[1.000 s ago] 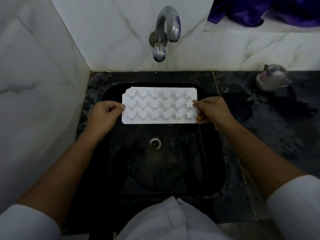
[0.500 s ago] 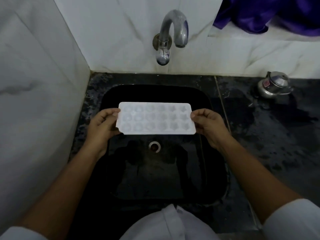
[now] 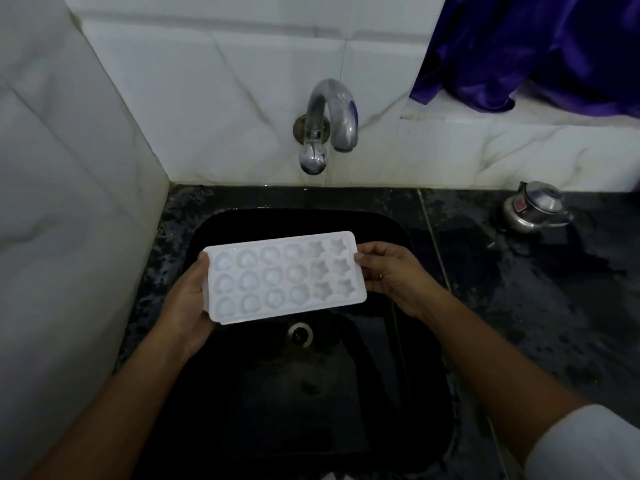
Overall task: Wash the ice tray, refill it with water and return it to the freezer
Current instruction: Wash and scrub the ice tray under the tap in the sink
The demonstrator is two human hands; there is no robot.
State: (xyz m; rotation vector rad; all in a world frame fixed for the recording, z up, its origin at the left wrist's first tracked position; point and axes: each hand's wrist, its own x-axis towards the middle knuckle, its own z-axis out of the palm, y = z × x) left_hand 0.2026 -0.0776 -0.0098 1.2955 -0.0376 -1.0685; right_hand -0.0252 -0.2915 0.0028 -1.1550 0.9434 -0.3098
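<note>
A white ice tray [image 3: 284, 277] with heart, round and star moulds hangs level over the black sink [image 3: 408, 341], cavities facing up. My left hand [image 3: 188, 303] grips its left short end from below and the side. My right hand [image 3: 388, 271] holds its right short end with the fingertips. The metal tap [image 3: 329, 123] juts from the tiled wall straight behind the tray; no water runs from it. The sink drain [image 3: 300, 334] shows just below the tray's near edge.
A small metal kettle [image 3: 533, 209] stands on the wet black counter [image 3: 536, 289] at the right. Purple cloth [image 3: 540, 46] hangs over a ledge at upper right. White marble walls close in the left and back.
The tray has been turned over from underside up to cavities up, and it has tilted slightly with its left end nearer me. The view has drawn back, showing more wall.
</note>
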